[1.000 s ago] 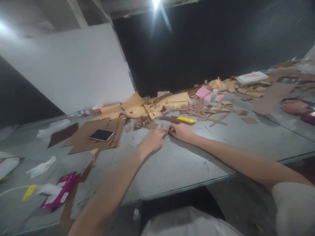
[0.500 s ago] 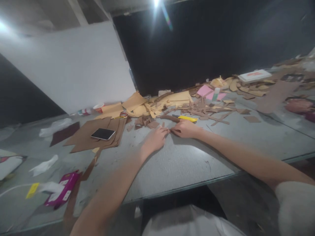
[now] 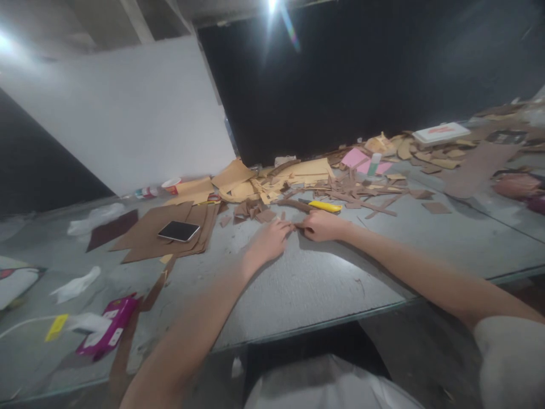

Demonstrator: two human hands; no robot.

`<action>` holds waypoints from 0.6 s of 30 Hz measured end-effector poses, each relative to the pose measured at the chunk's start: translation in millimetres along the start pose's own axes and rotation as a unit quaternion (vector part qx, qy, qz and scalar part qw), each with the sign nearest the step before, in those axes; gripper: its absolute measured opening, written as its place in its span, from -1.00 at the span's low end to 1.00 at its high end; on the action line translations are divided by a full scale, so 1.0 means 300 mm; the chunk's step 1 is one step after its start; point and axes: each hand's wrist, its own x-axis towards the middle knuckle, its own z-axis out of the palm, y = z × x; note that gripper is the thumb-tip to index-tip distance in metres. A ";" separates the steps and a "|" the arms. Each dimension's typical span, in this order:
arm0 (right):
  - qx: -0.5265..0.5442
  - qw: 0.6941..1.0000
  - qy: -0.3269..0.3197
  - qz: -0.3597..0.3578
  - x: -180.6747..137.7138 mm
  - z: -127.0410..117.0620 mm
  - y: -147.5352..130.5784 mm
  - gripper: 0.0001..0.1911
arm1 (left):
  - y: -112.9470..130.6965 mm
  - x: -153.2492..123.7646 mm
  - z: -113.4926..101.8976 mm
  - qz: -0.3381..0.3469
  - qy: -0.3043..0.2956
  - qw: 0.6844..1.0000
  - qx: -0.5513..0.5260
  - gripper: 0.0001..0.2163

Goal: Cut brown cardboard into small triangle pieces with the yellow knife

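Note:
My left hand (image 3: pixel 270 240) rests low over the tabletop with its fingers bent together at a small brown piece (image 3: pixel 298 225). Across from it, my right hand (image 3: pixel 324 225) is closed, its fingertips pinching the same piece. The piece is mostly hidden by the fingers, and its material is hard to make out. Just behind my right hand lies a yellow-handled utility knife (image 3: pixel 326 206), touched by neither hand as far as I can see. A curved brown strip (image 3: pixel 293 203) lies beside the knife. Brown scraps (image 3: pixel 251 210) are heaped beyond my left hand.
A phone (image 3: pixel 179 230) lies on stacked brown sheets (image 3: pixel 145 224) to the left. Nearer are a magenta tissue pack (image 3: pixel 113 326) and a crumpled white tissue (image 3: pixel 76 285). Offcuts, a pink sheet (image 3: pixel 356 159), a glue stick (image 3: pixel 374 164) and a white box (image 3: pixel 441 133) line the back.
Very little differs. Both hands stay at the same spot, with my right fingers shifted slightly around the brown piece.

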 end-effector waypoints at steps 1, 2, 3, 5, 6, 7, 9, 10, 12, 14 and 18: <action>-0.008 1.000 -0.003 -0.005 0.001 -0.002 0.001 -0.66 | 0.002 0.000 -0.002 -0.002 -0.001 1.000 -0.004 -0.50; -0.013 1.000 -0.005 -0.010 0.002 -0.004 0.002 -0.66 | 0.003 0.000 -0.005 -0.003 -0.002 1.000 -0.007 -0.50; -0.017 1.000 -0.008 -0.013 0.003 -0.004 0.003 -0.66 | 0.004 0.000 -0.007 -0.004 -0.002 1.000 -0.010 -0.49; -0.023 1.000 -0.013 -0.016 0.006 -0.001 0.005 -0.67 | 0.005 0.000 -0.010 -0.005 -0.003 1.000 -0.011 -0.49; -0.029 0.999 -0.017 -0.017 0.008 0.001 0.006 -0.67 | 0.006 0.000 -0.010 -0.005 -0.003 1.000 -0.013 -0.49; -0.034 0.999 -0.022 -0.018 0.009 0.003 0.006 -0.67 | 0.006 0.000 -0.011 -0.006 -0.002 1.000 -0.016 -0.49; -0.038 0.999 -0.027 -0.020 0.011 0.006 0.006 -0.65 | 0.007 -0.001 -0.011 -0.013 0.001 1.000 -0.027 -0.50; -0.038 0.999 -0.028 -0.022 0.011 0.006 0.005 -0.65 | 0.008 -0.002 -0.011 -0.021 0.006 0.999 -0.034 -0.50; -0.042 0.998 -0.028 -0.025 0.011 0.006 0.002 -0.65 | 0.012 -0.005 -0.012 -0.039 0.019 0.998 -0.041 -0.52; -0.058 0.997 -0.033 -0.030 0.012 0.006 0.000 -0.65 | 0.015 -0.007 -0.015 -0.042 0.027 0.998 -0.041 -0.56; -0.049 0.998 -0.034 -0.037 0.014 0.011 0.001 -0.65 | 0.017 -0.008 -0.019 -0.019 0.021 0.999 -0.043 -0.60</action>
